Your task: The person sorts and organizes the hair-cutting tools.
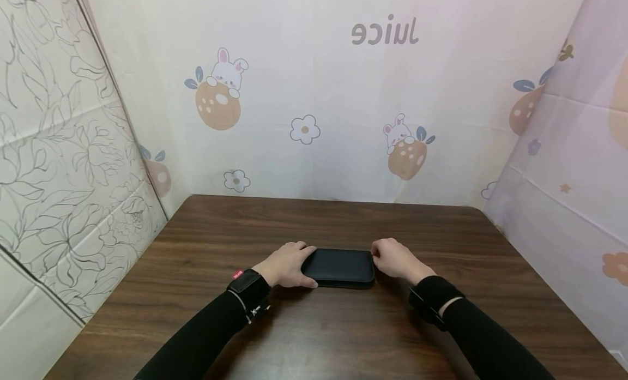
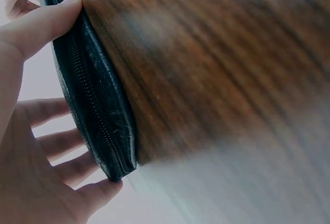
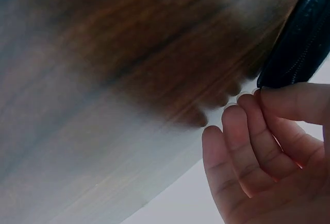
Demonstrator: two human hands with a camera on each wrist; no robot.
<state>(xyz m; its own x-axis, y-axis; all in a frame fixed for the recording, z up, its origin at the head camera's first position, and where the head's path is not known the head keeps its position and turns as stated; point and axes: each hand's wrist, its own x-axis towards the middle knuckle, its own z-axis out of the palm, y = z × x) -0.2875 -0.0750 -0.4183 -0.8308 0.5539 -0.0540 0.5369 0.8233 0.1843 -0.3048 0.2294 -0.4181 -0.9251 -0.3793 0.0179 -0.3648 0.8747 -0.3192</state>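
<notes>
A black zip wallet (image 1: 340, 266) lies flat on the wooden table, its long side facing me. My left hand (image 1: 290, 265) holds its left end, thumb on the near edge and the other fingers spread along the side. In the left wrist view a zipper (image 2: 93, 98) runs closed along the wallet's visible edge. At the far right corner, my right hand (image 1: 396, 260) pinches with thumb and index finger, the other fingers bent. In the right wrist view that pinch is at the tip of the wallet (image 3: 296, 49); any zipper pull there is hidden by the fingertips.
The brown wood-grain table (image 1: 333, 331) reaches back to a pale curtain (image 1: 314, 85) printed with rabbits, fruit and flowers. More patterned cloth (image 1: 64, 167) hangs at the left, and another panel (image 1: 579, 167) at the right.
</notes>
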